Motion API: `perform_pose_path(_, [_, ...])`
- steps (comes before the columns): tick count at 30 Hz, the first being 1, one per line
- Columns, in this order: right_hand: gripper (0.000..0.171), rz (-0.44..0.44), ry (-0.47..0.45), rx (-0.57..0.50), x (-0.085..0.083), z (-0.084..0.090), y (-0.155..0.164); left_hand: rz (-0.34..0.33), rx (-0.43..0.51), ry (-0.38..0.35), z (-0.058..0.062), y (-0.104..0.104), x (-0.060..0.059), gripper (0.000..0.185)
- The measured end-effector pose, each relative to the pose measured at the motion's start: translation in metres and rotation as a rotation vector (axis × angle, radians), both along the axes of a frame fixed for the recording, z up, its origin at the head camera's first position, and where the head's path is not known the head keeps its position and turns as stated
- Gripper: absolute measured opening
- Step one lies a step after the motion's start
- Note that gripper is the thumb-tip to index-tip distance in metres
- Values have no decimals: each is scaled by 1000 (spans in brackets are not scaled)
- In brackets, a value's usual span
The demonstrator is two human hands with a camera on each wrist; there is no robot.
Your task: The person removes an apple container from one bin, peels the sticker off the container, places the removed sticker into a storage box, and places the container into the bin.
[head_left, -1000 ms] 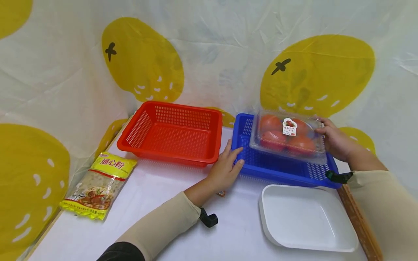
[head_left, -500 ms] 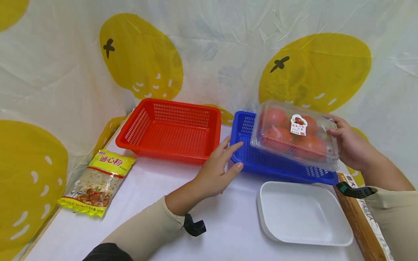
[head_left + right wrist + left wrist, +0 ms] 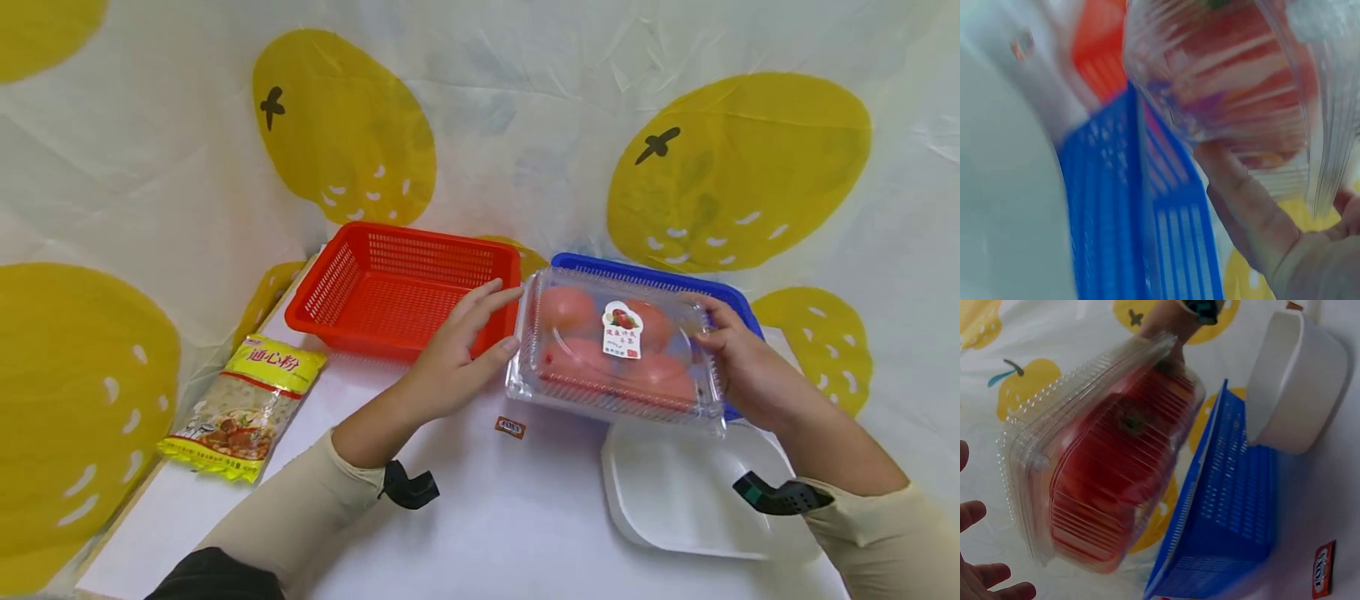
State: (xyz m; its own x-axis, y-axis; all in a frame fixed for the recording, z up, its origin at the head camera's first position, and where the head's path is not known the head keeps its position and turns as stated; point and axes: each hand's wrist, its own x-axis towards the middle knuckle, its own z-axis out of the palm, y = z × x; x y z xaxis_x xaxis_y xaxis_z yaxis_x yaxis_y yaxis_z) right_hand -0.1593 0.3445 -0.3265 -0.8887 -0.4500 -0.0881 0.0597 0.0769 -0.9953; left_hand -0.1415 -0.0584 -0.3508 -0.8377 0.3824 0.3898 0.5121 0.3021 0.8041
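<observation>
A clear plastic box of tomatoes (image 3: 615, 346) with a white label is held up in the air, overlapping the blue basket (image 3: 667, 279) in the head view. My right hand (image 3: 742, 362) grips its right end, thumb on the lid side and fingers underneath, as the right wrist view shows. At the box's left end my left hand (image 3: 457, 358) is spread, fingers straight, fingertips right by the lid's edge. In the left wrist view, these fingers (image 3: 991, 575) appear beside the box (image 3: 1116, 462), apart from it.
A red basket (image 3: 405, 346) stands behind my left hand. On the far left lies a yellow macaroni bag (image 3: 243, 408). A white dish (image 3: 690, 500) sits at the front right, under the box. A small orange-brown packet (image 3: 511, 427) lies mid-table; a patterned cloth (image 3: 517, 125) hangs behind.
My right hand has lifted the box of tomatoes from over the blue basket and brought it left and nearer. My left hand has drawn back from the blue basket's edge to the box's left end.
</observation>
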Motion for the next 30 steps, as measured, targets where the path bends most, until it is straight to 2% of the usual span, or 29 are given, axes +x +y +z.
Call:
perform_pose_path(4, [50, -19, -4, 58, 14, -2, -26, 11, 33, -26, 5, -7, 2, 60])
perform_pose_path(6, [51, -28, -23, 75, 20, -3, -42, 39, 18, -33, 8, -14, 5, 58])
perform_pose_path(13, [59, -9, -72, 95, 35, -12, -107, 113, -35, -63, 8, -59, 24, 53])
perform_pose_path(18, [61, -37, -136, 105, 39, -24, -156, 160, -14, -69, -4, -101, 37, 51])
perform_pose_path(24, [60, -63, -180, 55, 40, -48, -210, 209, 2, -75, -22, -148, 52, 46])
perform_pose_path(30, [57, -84, -226, 25, 43, -76, -246, 210, 7, -137, -44, -178, 64, 48])
